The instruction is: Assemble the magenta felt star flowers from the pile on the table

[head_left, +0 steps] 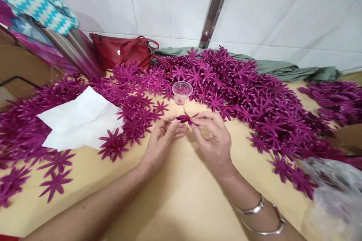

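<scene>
Between my two hands is a purple petal piece [186, 119], held over the table by the fingertips on both sides. My left hand [165, 131] pinches its left end between thumb and fingers. On the opposite side, the thumb and index finger of my right hand [213, 135] close on its right edge. A thin pale strand sticks up from the piece. Just beyond my fingers stands a small clear plastic cup [182, 92] with a little reddish content at its bottom. Flat star-shaped purple petal pieces [215, 99] lie heaped behind the cup.
A white paper sheet [82, 120] lies on more petals at left. Behind them are a red handbag [113, 51] and a metallic cylinder [70, 51] with a blue-and-white cloth [42, 9]. A clear plastic bag [336, 192] is at right, green fabric [294, 69] along the wall.
</scene>
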Tool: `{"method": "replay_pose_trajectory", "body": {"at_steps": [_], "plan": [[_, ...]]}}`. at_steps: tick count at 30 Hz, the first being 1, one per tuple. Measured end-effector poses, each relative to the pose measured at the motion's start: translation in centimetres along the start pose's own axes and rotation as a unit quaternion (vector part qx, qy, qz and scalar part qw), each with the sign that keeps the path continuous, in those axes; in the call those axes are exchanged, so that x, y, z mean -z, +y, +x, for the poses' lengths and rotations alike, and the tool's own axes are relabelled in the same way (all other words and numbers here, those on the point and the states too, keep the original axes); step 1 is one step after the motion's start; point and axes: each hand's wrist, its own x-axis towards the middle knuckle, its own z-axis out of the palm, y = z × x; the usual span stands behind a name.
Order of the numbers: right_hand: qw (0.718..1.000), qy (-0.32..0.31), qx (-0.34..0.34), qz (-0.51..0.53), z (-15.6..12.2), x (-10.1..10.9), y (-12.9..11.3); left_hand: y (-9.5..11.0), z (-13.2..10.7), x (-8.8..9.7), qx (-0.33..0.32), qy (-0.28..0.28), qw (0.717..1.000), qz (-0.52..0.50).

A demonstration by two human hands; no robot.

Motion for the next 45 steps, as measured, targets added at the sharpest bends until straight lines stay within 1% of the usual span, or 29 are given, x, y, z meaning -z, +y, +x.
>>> {"method": "replay_pose_trajectory", "body": {"at_steps": [2,3,5,7,10,14,16,19,21,23,25,29,33,34,35,40,43,45], "plan": [[0.998,-0.031,0.043,-0.042,-0.1,0.0,-0.1,-0.1,0.0,0.0,0.018,-0.032,0.999,-0.031],[0.996,-0.046,0.059,-0.050,-0.1,-0.1,-0.1,-0.2,0.0,0.0,0.017,-0.038,0.998,-0.040],[0.994,-0.069,0.076,-0.045,-0.2,-0.2,-0.1,-0.2,0.1,0.1,0.006,-0.033,0.998,-0.052],[0.994,-0.078,0.070,-0.031,-0.2,-0.3,-0.2,-0.2,0.2,0.2,0.004,-0.028,0.998,-0.058],[0.998,-0.063,0.023,-0.004,-0.1,-0.3,-0.3,-0.1,0.2,0.3,0.012,-0.040,0.998,-0.057],[0.995,-0.035,-0.080,0.048,-0.2,-0.3,-0.1,-0.1,0.2,0.3,0.014,-0.065,0.997,-0.042],[0.986,-0.016,-0.140,0.094,-0.1,-0.3,0.2,-0.2,0.3,0.4,0.013,-0.066,0.997,-0.044],[0.962,0.024,-0.213,0.169,0.2,-0.1,0.9,-0.5,0.5,0.6,0.020,-0.047,0.997,-0.058],[0.950,0.060,-0.236,0.194,0.6,0.2,1.6,-0.7,0.6,0.7,0.027,-0.036,0.997,-0.066],[0.942,0.098,-0.243,0.210,0.9,0.5,2.5,-0.8,0.6,0.7,0.026,-0.026,0.997,-0.073],[0.932,0.121,-0.250,0.234,1.2,0.7,3.2,-0.9,0.6,0.8,0.018,-0.012,0.996,-0.083],[0.915,0.125,-0.270,0.273,1.4,0.8,3.5,-0.8,0.6,0.9,0.007,0.006,0.995,-0.101],[0.877,0.112,-0.321,0.340,1.5,0.7,2.7,-0.6,0.6,0.8,0.001,0.003,0.994,-0.107],[0.872,0.111,-0.329,0.346,1.5,0.6,2.5,-0.6,0.6,0.8,0.000,-0.001,0.994,-0.105],[0.872,0.110,-0.330,0.344,1.5,0.6,2.4,-0.6,0.5,0.8,-0.001,-0.004,0.995,-0.103],[0.899,0.121,-0.304,0.291,1.5,0.5,3.3,-0.4,0.5,0.7,-0.003,-0.014,0.995,-0.096],[0.910,0.165,-0.280,0.257,1.4,0.6,3.8,-0.3,0.5,0.8,0.004,-0.016,0.995,-0.095],[0.913,0.210,-0.261,0.233,1.3,0.7,3.1,-0.3,0.4,0.8,0.009,-0.014,0.996,-0.092]]}}
